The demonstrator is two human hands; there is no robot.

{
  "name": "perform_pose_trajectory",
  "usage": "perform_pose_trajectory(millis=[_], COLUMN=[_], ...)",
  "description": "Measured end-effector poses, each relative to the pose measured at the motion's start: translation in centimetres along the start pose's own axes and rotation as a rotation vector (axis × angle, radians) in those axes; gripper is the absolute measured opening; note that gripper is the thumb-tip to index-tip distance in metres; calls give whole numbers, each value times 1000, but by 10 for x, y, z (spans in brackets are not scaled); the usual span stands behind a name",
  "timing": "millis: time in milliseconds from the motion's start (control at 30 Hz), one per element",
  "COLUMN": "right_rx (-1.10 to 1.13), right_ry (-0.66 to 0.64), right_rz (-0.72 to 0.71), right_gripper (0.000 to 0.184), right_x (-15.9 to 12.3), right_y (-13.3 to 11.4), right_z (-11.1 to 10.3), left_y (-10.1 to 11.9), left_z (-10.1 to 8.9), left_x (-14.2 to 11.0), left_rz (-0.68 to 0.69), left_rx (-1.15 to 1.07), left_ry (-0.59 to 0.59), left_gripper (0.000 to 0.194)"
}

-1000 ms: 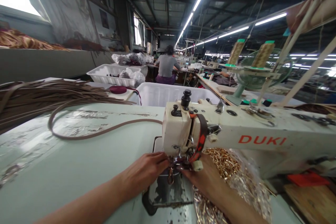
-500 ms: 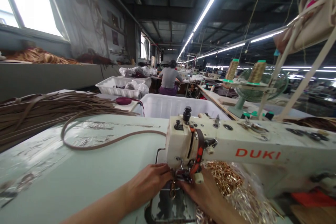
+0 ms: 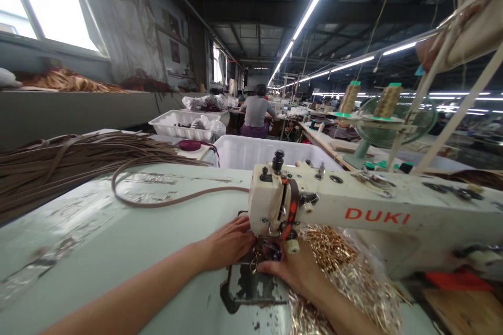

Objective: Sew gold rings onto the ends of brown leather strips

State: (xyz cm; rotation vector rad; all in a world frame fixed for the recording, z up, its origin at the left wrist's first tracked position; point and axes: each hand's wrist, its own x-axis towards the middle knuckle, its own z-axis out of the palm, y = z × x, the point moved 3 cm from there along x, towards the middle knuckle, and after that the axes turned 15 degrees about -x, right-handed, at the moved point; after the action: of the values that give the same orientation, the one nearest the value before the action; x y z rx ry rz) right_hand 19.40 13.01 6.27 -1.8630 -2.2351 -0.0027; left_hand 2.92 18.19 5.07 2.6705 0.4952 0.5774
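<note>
A gold snap hook [image 3: 254, 263] hangs at the front of the needle area of the sewing machine [image 3: 377, 209]. My left hand [image 3: 230, 243] lies on the machine bed left of the presser foot, fingers together and curled; their tips are partly hidden by the machine head. My right hand [image 3: 294, 267] reaches in from the other side, its thumb against the hook and its other fingers hidden behind the needle parts. A long brown strap [image 3: 173, 201] loops over the table and passes behind the machine head. What lies under the needle is hidden.
Brown straps [image 3: 78, 159] are heaped on the table's left. A plastic bag of gold hooks [image 3: 334, 256] lies under the machine arm. Behind it are a white bin [image 3: 267, 152], thread cones [image 3: 387, 102], and a green fan [image 3: 412, 120]. Farther off sits a person [image 3: 255, 115].
My right thumb has moved left onto the hook, and the hook has shifted. My left fingers have moved farther up beside the machine head. The strap loop has drawn in to the right.
</note>
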Motion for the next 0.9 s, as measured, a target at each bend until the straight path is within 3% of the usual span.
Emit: perform_pose_trajectory(millis=[100, 200, 367, 500, 633, 767, 900], right_rx=[-31, -143, -408, -509, -462, -344, -147], right_ry=[-6, 5, 45, 104, 138, 85, 46], right_rz=[-56, -239, -486, -577, -435, -271, -167], right_gripper=[33, 37, 10, 19, 22, 24, 27], right_x=[-8, -18, -28, -31, -25, -20, -14], right_y=[-2, -10, -30, -33, -17, -4, 3], right_z=[0, 1, 2, 2, -3, -5, 0], left_y=[2, 5, 9, 12, 12, 17, 20], left_z=[0, 0, 0, -2, -5, -6, -3], left_x=[-1, -2, -1, 0, -8, -18, -20], left_rz=[8, 9, 22, 43, -12, -105, -163], left_rx=[48, 102, 187, 211, 203, 207, 97], left_ry=[14, 35, 57, 29, -18, -36, 24], left_gripper=[15, 11, 12, 14, 20, 22, 24])
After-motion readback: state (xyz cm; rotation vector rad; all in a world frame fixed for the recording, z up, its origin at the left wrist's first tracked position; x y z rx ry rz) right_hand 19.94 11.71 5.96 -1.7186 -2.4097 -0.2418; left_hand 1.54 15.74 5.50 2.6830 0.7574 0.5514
